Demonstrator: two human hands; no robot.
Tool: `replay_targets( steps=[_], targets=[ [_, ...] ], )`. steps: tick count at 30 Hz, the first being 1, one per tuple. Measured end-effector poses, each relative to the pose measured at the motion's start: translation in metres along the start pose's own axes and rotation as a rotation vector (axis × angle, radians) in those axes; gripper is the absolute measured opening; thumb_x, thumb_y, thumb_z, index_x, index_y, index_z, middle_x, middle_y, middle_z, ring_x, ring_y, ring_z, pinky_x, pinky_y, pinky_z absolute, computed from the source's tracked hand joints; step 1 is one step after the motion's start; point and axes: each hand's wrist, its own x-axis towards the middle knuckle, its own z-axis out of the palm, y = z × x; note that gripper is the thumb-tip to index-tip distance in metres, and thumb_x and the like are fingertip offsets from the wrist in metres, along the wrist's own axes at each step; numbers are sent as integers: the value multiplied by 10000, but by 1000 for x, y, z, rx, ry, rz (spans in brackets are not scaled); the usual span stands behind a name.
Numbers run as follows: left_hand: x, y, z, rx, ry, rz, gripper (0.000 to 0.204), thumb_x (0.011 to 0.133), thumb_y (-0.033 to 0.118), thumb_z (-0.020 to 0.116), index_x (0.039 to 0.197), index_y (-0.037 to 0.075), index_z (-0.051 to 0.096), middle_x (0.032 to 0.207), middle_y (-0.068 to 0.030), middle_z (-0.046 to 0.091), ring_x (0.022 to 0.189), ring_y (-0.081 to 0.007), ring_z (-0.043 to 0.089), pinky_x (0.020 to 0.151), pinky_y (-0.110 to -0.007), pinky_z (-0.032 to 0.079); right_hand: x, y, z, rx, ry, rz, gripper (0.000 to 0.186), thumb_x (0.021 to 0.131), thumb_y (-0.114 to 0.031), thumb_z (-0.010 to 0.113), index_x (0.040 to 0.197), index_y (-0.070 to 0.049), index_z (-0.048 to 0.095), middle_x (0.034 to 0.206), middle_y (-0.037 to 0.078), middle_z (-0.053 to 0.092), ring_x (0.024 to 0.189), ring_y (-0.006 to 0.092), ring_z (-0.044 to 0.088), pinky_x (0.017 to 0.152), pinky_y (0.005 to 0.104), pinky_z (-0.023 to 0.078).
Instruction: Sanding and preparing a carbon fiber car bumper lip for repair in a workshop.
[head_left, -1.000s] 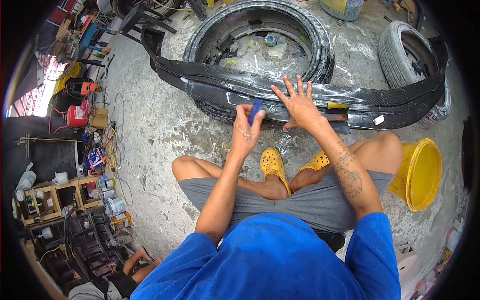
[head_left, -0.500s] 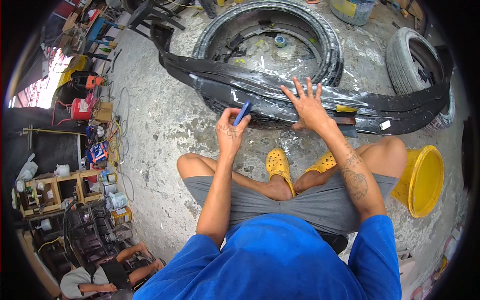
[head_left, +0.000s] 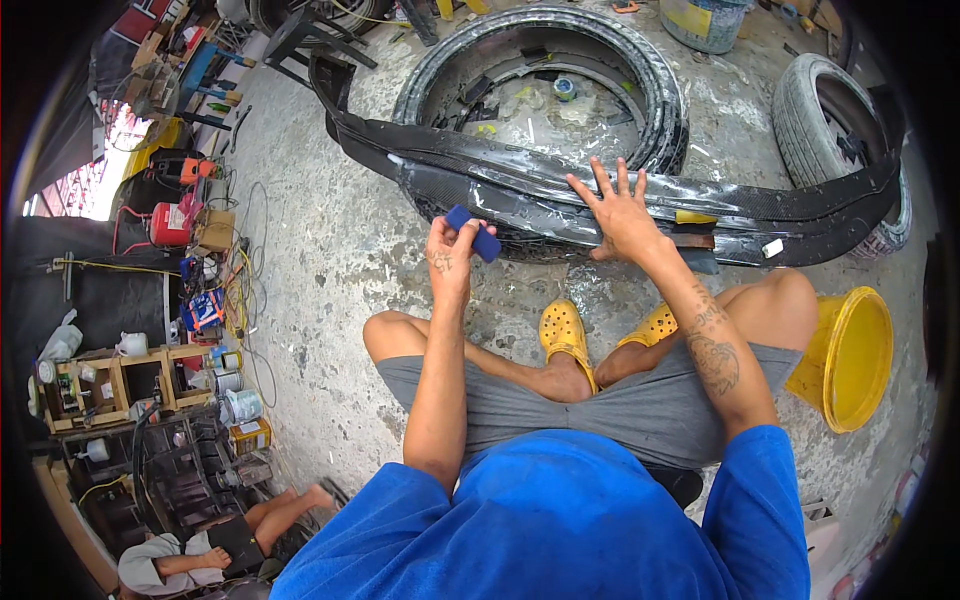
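Across two tires in front of me lies a long black bumper-like panel (head_left: 790, 200), glossy and wet-looking, with whitish smears. My left hand (head_left: 452, 255) pinches a small dark blue block (head_left: 472, 233), which looks like a sanding block, just before the panel's near edge at its left half. Its broad face shows now. My right hand (head_left: 622, 218) lies flat on the panel's middle with fingers spread. Close to that hand are a yellow piece (head_left: 693, 217) and, farther right, a small white piece (head_left: 772, 248), both on the panel.
A large tire (head_left: 540, 22) lies flat under the panel; another tire (head_left: 815, 120) leans at the right. A yellow bucket (head_left: 858, 360) stands by my right knee. Cables, tools and a wooden rack (head_left: 130, 385) line the left side, where another person's legs (head_left: 275, 520) show.
My left hand has turned the blue block from edge-on to broad face and drawn slightly back from the panel. My right hand stays spread on the panel.
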Motion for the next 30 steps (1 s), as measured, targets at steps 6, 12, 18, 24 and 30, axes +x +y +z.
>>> replay_targets(
  steps=[6, 12, 18, 24, 30],
  targets=[
    [-5, -10, 34, 776, -136, 462, 376, 1007, 244, 781, 1292, 10, 711, 952, -78, 708, 837, -147, 658, 768, -308, 546, 1, -1, -2, -10, -16, 14, 1458, 601, -396, 1038, 1741, -314, 133, 1802, 210, 62, 1607, 579, 108, 1225, 819, 103],
    [-27, -22, 75, 695, -302, 362, 261, 963, 158, 788, 1033, -45, 640, 944, -197, 698, 819, -302, 687, 756, -422, 557, -1, 0, 1, -17, 20, 3, 1496, 556, -390, 1049, 1738, -319, 135, 1787, 213, 123, 1576, 577, 220, 1219, 814, 164],
    [-3, -22, 62, 787, -243, 515, 214, 982, 115, 741, 995, -49, 604, 926, -221, 648, 830, -403, 651, 766, -482, 519, -1, 0, 2, -14, 32, -2, 1476, 556, -383, 1053, 1733, -329, 163, 1770, 217, 160, 1573, 569, 226, 1218, 822, 144],
    [65, -24, 4, 899, -95, 534, 221, 973, 138, 751, 979, -24, 601, 917, -241, 664, 848, -435, 655, 788, -493, 523, -2, -1, 4, 6, 50, -1, 1506, 527, -355, 1064, 1732, -334, 161, 1770, 216, 160, 1570, 577, 226, 1223, 818, 135],
    [137, -17, -60, 786, 219, 378, 357, 994, 309, 777, 1001, -12, 624, 887, -172, 719, 814, -311, 687, 773, -438, 543, -2, -1, 6, -15, 87, -8, 1527, 502, -344, 1064, 1731, -330, 158, 1768, 211, 178, 1558, 576, 260, 1222, 812, 159]
  ],
)
